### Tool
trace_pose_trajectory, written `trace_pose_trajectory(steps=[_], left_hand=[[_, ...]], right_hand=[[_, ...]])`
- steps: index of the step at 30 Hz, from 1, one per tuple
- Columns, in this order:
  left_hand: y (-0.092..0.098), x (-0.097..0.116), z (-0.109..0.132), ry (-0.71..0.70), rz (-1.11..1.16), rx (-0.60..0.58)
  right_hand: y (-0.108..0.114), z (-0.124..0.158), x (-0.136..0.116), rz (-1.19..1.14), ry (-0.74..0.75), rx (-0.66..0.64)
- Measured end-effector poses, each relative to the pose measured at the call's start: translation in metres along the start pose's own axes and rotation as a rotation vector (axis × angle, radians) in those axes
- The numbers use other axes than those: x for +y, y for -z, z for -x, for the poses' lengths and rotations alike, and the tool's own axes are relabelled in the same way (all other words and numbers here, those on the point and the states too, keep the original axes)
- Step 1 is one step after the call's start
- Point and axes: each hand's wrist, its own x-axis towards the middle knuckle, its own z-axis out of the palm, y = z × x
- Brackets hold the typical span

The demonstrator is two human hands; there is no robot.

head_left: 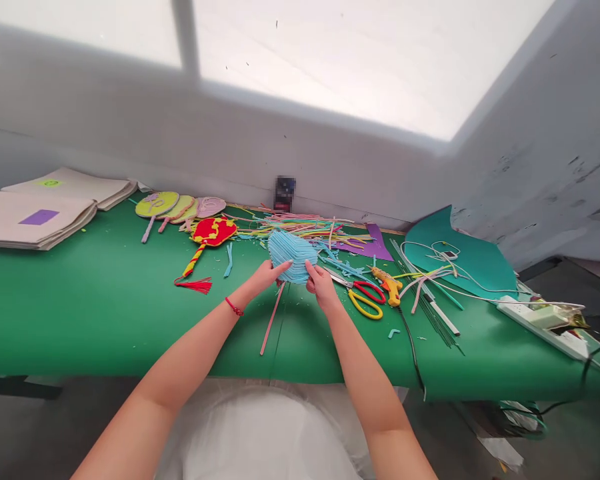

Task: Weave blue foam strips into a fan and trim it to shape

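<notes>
Between both hands I hold a light blue panel of pipe cleaners (291, 255), its strips laid side by side, raised over the green table (130, 313). My left hand (271, 275) grips its lower left edge, thumb on top. My right hand (321, 285) pinches the lower right edge the same way. The fingers beneath are mostly hidden. Below the panel a pink pipe cleaner (272, 320) lies on the table. Red-and-yellow-handled scissors (365, 297) and a yellow glue gun (389, 285) lie to the right of my right hand.
Behind the panel spreads a heap of coloured pipe cleaners (305, 227). Left of it lie a red-and-yellow fan (214, 231) with a tassel and several paler fans (157, 203). Large books (40, 213) sit far left. At right are a teal sheet (450, 247), cables and a power strip (535, 323).
</notes>
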Motion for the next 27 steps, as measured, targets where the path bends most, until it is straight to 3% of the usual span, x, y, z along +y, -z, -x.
trace_pose_trajectory(steps=[5, 16, 18, 23, 25, 27], left_hand=[[0.004, -0.013, -0.008, 0.059, -0.028, -0.05], [0.013, -0.036, -0.02, 0.156, 0.088, 0.154], [0.011, -0.034, -0.019, 0.176, 0.122, 0.168], [0.013, -0.023, -0.016, 0.163, 0.286, 0.207], [0.017, -0.018, -0.016, 0.15, 0.335, 0.248], [0.022, -0.014, -0.017, 0.128, 0.384, 0.294]], right_hand=[[0.01, 0.001, 0.012, 0.007, 0.029, 0.002], [0.002, -0.001, 0.021, 0.16, 0.001, -0.181], [0.005, -0.003, 0.022, 0.168, 0.016, -0.125], [0.03, -0.015, 0.02, 0.1, -0.015, 0.194], [0.039, -0.017, 0.017, 0.107, -0.016, 0.24], [0.04, -0.015, 0.016, 0.207, 0.036, 0.206]])
